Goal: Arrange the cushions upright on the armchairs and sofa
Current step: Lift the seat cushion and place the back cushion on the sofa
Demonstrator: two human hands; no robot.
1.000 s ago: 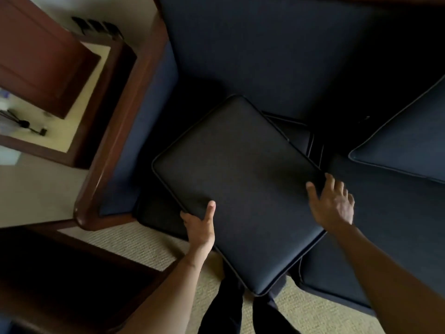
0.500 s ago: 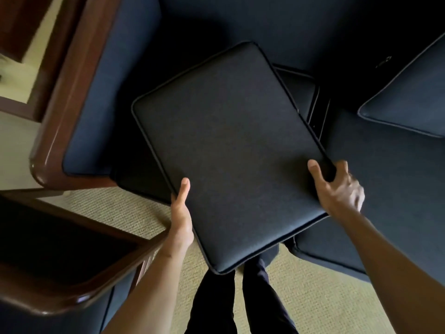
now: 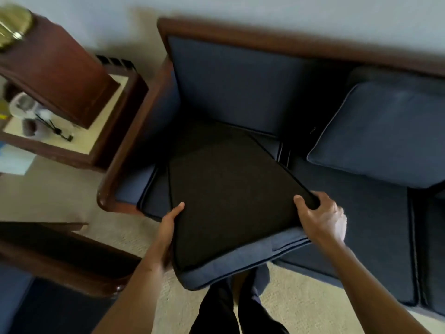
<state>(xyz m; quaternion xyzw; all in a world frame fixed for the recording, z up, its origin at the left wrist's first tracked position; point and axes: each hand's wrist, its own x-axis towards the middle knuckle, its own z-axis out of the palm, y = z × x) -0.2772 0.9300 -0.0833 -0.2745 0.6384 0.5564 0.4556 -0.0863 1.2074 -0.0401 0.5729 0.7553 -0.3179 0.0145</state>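
Holding: one dark cushion [image 3: 231,189], tilted over the sofa [image 3: 240,88] seat's left end. Left hand [image 3: 166,227] clasps the near-left edge, right hand [image 3: 320,215] the right corner. Advisable: pivot its far edge against the backrest, standing it upright.

We've got a plain pale wall [image 3: 265,8] up top and beige carpet [image 3: 301,307] underfoot. Over on the left sits a dark wood side table [image 3: 115,131] with a cream top, some cables and blurry bits on it, plus a brass lamp base [image 3: 12,25] in the corner. Light's soft, kinda dim.
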